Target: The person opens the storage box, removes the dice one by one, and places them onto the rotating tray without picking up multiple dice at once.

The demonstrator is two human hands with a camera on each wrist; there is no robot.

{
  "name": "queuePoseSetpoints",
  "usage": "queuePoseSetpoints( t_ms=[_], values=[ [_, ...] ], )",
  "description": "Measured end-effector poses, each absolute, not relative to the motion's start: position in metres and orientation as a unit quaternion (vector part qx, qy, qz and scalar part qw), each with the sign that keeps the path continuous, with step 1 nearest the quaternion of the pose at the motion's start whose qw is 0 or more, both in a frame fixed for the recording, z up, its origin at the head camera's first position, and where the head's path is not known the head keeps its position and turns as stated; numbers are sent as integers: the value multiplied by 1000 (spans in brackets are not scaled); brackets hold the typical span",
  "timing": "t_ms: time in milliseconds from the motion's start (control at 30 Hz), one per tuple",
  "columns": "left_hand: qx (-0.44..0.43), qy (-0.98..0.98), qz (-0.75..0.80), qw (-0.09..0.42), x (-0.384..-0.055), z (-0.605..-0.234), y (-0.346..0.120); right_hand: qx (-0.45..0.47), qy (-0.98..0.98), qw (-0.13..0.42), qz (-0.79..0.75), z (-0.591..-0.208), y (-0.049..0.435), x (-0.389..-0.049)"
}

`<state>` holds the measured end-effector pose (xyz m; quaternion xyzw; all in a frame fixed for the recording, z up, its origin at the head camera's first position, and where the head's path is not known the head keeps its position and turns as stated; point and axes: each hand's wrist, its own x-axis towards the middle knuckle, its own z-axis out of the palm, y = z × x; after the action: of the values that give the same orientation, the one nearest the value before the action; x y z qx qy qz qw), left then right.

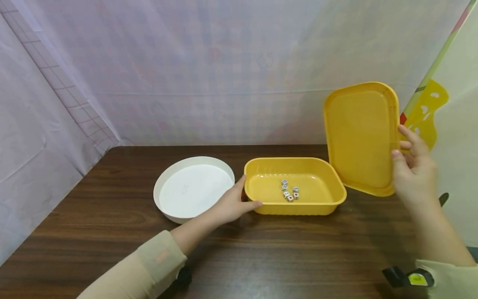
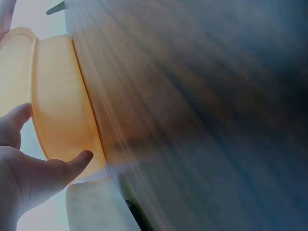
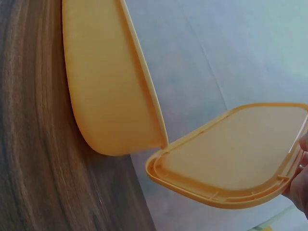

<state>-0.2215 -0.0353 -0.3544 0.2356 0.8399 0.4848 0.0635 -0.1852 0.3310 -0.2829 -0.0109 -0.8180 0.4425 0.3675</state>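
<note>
Yellow box point(image 1: 298, 209), rect. w/ rounded corners, sits flat & uncovered, L hand point(image 1: 234, 203) gripping its L end. Small white dice point(image 1: 286, 194) lie loosely clustered inside (red pips on some, bluish on others). Matching yellow lid point(image 1: 362, 139) is off, held near-upright in R hand point(image 1: 417, 174), just beside box's R end.

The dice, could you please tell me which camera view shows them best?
The head view, because it looks down into the box, where the dice lie uncovered, though small. Both wrist views show the box only from outside, so no dice appear in either.
</note>
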Motion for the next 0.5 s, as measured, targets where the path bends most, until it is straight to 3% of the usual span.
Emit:
queuePoseSetpoints(
  t_ms=[500],
  values=[
    [237, 843, 479, 59, -224, -356, -34, -82, -828, 314, 457, -288, 362, -191]
  ],
)
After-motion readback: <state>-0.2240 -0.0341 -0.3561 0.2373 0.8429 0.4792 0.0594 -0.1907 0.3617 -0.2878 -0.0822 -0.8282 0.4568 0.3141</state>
